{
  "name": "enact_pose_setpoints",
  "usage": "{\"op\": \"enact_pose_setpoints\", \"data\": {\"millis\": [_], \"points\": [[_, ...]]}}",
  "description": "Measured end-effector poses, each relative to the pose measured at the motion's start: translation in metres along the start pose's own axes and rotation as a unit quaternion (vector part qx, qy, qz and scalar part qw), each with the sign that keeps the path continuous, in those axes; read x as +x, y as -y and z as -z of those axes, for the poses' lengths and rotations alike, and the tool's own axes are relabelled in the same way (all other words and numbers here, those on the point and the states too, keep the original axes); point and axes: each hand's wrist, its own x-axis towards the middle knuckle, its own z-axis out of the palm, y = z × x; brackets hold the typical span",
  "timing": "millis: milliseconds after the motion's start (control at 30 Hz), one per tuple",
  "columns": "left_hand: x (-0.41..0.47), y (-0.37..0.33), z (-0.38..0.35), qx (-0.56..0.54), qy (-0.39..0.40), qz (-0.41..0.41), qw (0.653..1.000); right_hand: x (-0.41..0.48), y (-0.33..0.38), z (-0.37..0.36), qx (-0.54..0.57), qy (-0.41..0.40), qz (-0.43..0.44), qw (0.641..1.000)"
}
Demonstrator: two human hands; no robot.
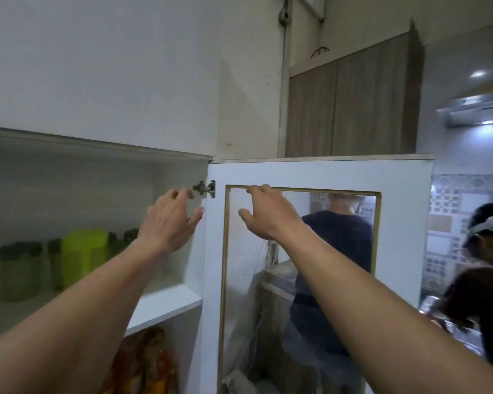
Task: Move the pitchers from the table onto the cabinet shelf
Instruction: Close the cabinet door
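The head camera looks up into an open cabinet. Both hands are raised high and both are empty.

The left hand (pixel 170 220) has its fingers spread wide and a bit curled. It floats in front of the cabinet's inner side wall, close to the small metal hinge (pixel 204 189). I cannot tell if the fingertips touch the wall.

The right hand (pixel 264 213) is up at the open cabinet door (pixel 325 173). Its fingers are hooked at the top gold edge of the glass pane (pixel 296 280), and the thumb sticks out below. It looks like it rests on the door, but I cannot be sure it presses.

The pitchers (pixel 83 257) are on the cabinet shelf (pixel 165 305), low and to the left of both hands. The bright green one stands up straight, tall way up. Darker, see-through green ones stand beside it and behind it. They look like smooth plastic with lids. The picture is blurry there, so I cannot count them.

The left hand is nearer to the pitchers. The table is not in view, so I cannot tell if more pitchers wait there.

The shelf is flat, white and smooth. The door is white with a thin gold strip round the shiny glass. My guess is the next move is with the door, not the pitchers
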Motion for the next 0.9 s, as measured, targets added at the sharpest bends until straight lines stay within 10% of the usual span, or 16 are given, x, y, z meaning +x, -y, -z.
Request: {"op": "enact_pose_setpoints", "data": {"millis": [433, 900], "points": [[0.057, -0.235, -0.021, -0.132, 0.027, -0.099, 0.986, -0.040, -0.162, 0.163, -0.201, -0.104, -0.048, 0.973], [0.107, -0.349, -0.082, -0.104, 0.100, -0.196, 0.970, -0.056, -0.264, 0.165, -0.176, 0.000, -0.138, 0.975]]}}
